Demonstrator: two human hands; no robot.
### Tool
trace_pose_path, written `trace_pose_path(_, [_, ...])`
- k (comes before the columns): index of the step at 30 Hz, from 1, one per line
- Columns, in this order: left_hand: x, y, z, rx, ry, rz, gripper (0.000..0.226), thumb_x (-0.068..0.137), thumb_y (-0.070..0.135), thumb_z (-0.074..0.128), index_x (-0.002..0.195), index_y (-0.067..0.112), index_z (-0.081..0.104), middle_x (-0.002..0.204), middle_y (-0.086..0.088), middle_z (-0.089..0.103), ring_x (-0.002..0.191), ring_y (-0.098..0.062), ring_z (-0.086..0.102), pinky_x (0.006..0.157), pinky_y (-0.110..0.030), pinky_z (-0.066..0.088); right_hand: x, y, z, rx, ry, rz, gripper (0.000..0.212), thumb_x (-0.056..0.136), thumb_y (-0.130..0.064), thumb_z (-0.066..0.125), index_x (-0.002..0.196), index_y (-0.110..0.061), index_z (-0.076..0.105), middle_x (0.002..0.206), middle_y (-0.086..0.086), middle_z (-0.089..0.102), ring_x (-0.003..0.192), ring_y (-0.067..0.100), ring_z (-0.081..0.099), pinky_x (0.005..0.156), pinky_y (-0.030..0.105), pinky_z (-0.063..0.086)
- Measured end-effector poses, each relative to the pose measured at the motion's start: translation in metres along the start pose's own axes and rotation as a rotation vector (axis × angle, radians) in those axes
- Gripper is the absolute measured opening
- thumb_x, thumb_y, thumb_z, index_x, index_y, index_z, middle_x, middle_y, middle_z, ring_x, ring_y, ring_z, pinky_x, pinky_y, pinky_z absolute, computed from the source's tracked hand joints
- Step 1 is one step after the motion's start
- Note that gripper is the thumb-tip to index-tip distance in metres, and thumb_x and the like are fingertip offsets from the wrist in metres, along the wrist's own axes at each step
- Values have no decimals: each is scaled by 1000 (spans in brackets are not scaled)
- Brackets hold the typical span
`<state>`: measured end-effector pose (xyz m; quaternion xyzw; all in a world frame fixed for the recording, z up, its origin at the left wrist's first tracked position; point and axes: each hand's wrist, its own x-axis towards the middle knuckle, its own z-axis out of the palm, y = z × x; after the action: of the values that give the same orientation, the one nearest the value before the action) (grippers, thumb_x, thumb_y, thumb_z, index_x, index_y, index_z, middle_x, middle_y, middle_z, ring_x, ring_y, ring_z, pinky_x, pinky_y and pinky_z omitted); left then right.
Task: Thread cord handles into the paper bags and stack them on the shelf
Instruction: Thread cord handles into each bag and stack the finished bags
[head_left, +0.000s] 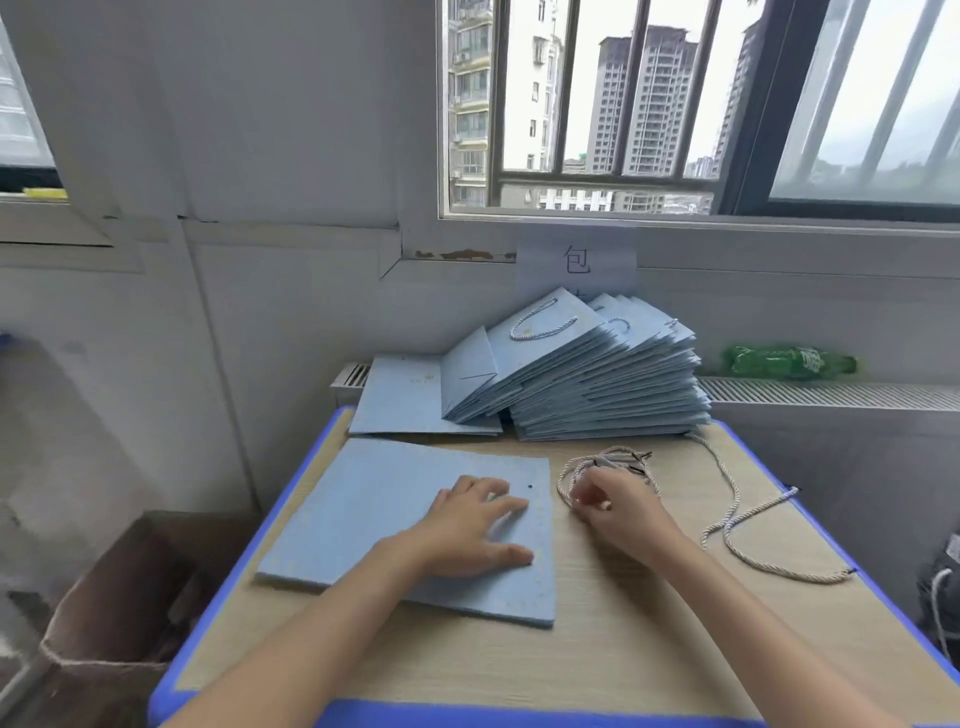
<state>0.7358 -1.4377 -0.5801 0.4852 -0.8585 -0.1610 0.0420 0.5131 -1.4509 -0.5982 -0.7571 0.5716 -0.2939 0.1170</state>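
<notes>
The flat blue paper bag (395, 514) lies on the wooden table (649, 623) in front of me, its long axis going from the near left to the far right side, and its top edge with one small dark hole points to the right, toward the cords. It is smooth matte paper, a thin rectangle, folded flat. My left hand (470, 530) rests on it with the fingers spread and straight, pressing the paper down near the hole. My right hand (613, 506) is curled around a bundle of cords (602, 467), which are twisted, pale, rope-like, with dark tips; I think the fingers pinch one cord, but the view is a little blurred there. One loose cord (737, 514) makes curves on the table to the right. Behind, at the far edge, a leaning stack of finished bags (582, 379) shows a light-blue handle loop on the top one.
</notes>
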Motion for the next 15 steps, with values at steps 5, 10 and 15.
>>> trace_pose_path(5, [-13, -28, -10, -168, 1, 58, 53, 87, 50, 60, 135, 33, 46, 149, 12, 29, 139, -9, 17, 116, -31, 16, 12, -15, 9, 70, 163, -14, 14, 80, -1, 66, 82, -15, 70, 74, -10, 63, 75, 15, 59, 72, 32, 49])
trace_pose_path(10, [-4, -15, 6, 46, 206, -141, 70, 69, 84, 42, 111, 29, 50, 123, 9, 37, 118, -13, 30, 99, -31, 25, 27, -43, -9, 522, 285, 19, 19, 85, -6, 64, 83, -24, 67, 78, -3, 65, 71, 7, 59, 68, 25, 49])
trace_pose_path(15, [10, -21, 12, 5, 324, -147, 61, 69, 83, 38, 98, 31, 45, 113, 10, 40, 109, -12, 34, 92, -28, 28, 21, -57, -26, 1255, 86, -90, 12, 69, -21, 68, 80, -22, 73, 74, 5, 61, 67, 12, 54, 63, 19, 47])
